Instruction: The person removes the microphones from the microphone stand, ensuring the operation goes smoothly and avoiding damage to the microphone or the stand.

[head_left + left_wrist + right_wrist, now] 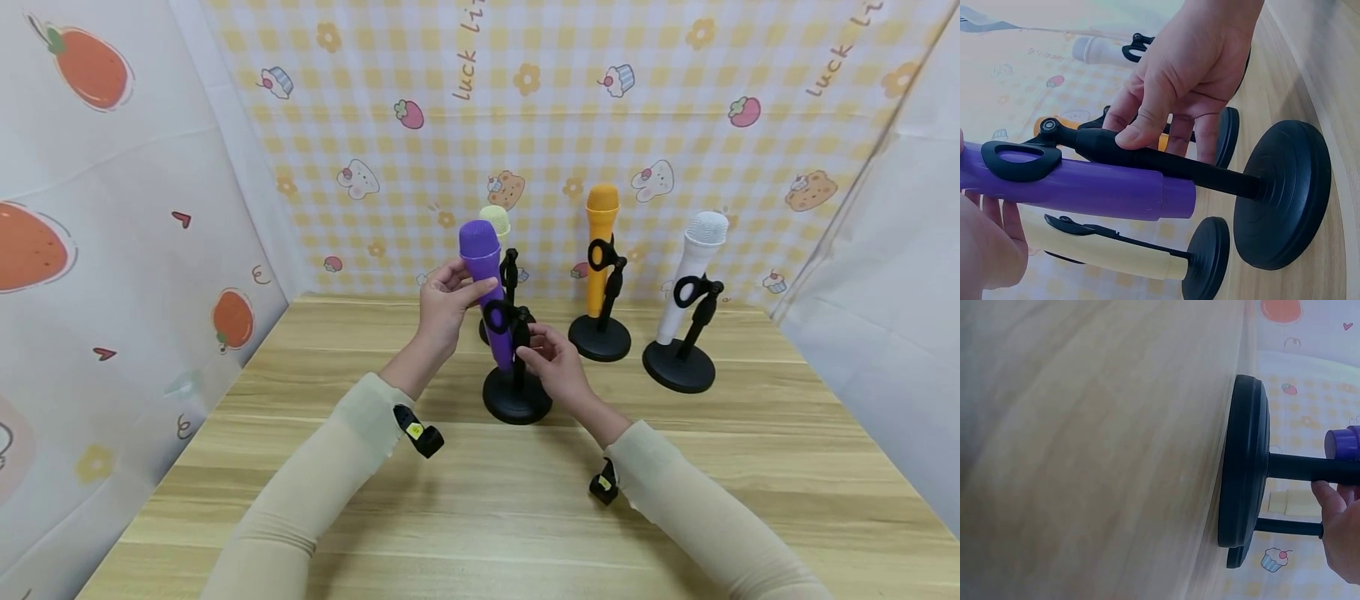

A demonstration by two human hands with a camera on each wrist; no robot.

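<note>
Your L hand (444,302) grips the purple mic (486,287), R hand (552,364) pinches stand (517,367) at 6 o'clock; prob next: lift mic clear of clip.

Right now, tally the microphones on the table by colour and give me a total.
Purple microphone: 1, gripped by the left hand, in a stand whose post the right hand holds
Cream microphone: 1
Orange microphone: 1
White microphone: 1
Total: 4 microphones
</note>
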